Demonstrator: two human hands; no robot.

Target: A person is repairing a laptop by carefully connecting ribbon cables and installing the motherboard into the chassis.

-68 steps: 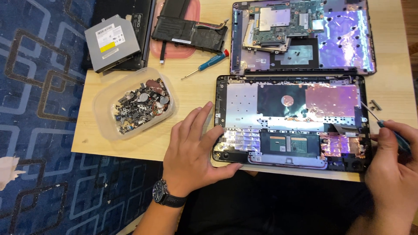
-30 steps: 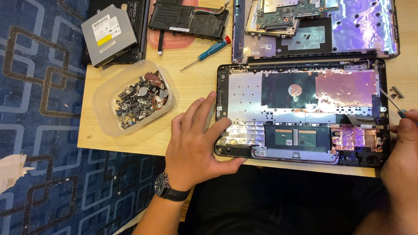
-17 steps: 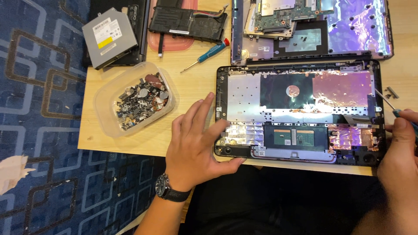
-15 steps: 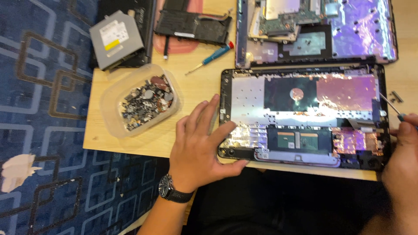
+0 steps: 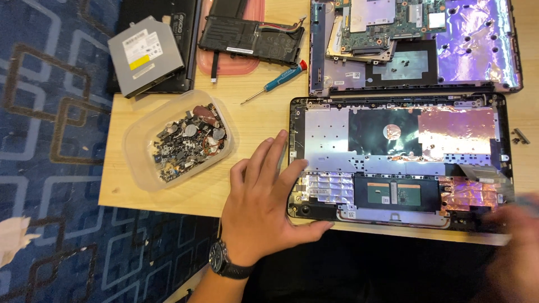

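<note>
At the far left, a patterned blue carpet [image 5: 50, 168] runs beside your low wooden table [image 5: 168, 199]. On the table's back left corner lies a grey disc drive [image 5: 145, 55], resting partly on a black slab. In front of it sits a clear plastic tub [image 5: 140, 163] full of small screws and loose bits. Further back a black battery pack [image 5: 250, 38] lies on a pink lid, and a blue screwdriver [image 5: 276, 81] with a red cap lies alone on the wood just in front of it.

Your left hand [image 5: 264, 210] lies flat and open, fingers spread, with the palm on the table edge and the fingertips pressing on the left front corner of the open laptop shell [image 5: 393, 163]. It grips nothing; it only holds the shell down. A dark watch is on that wrist.

The laptop shell lies in front of you on the right half of the table, inside facing up, with silver plate, black film and copper foil showing. Behind it, touching its back edge, lies a second laptop half [image 5: 415, 45] with a green circuit board.

Two small dark screws [image 5: 520, 136] lie on the wood just right of the shell.

Your right hand [image 5: 514, 241] is at the shell's front right corner, too blurred to tell whether it is open or what it holds.
</note>
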